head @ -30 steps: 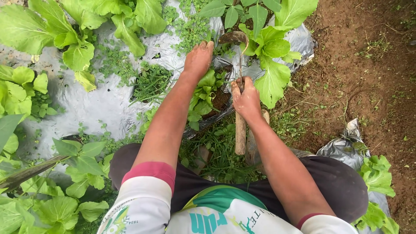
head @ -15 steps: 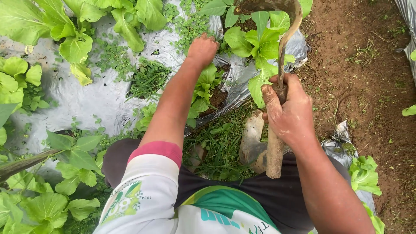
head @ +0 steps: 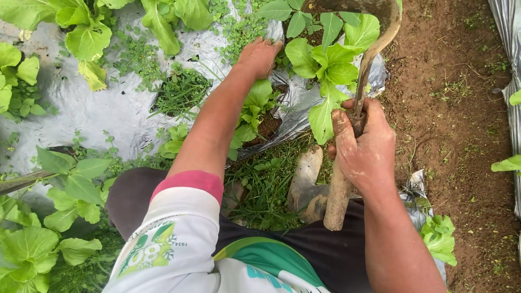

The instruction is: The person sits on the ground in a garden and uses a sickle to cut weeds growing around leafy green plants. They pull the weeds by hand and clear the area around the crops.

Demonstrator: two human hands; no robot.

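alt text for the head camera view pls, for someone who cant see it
Seen from above, a person's right hand grips the wooden handle of a curved sickle raised over leafy green plants, while the left hand reaches into the leaves. The plants grow through silver plastic mulch, with bare soil to the right.

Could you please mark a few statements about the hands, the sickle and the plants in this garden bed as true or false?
1. The right hand grips the wooden handle of a sickle. True.
2. The sickle's curved blade lies flat on the soil. False: it is raised, arching over the leafy plant.
3. The left hand is holding a second tool. False: it holds no tool and reaches down among the leaves at the plastic mulch sheet.
4. Bare brown soil lies to the right of the bed. True.
5. The leafy plants are dry and brown. False: they are green.
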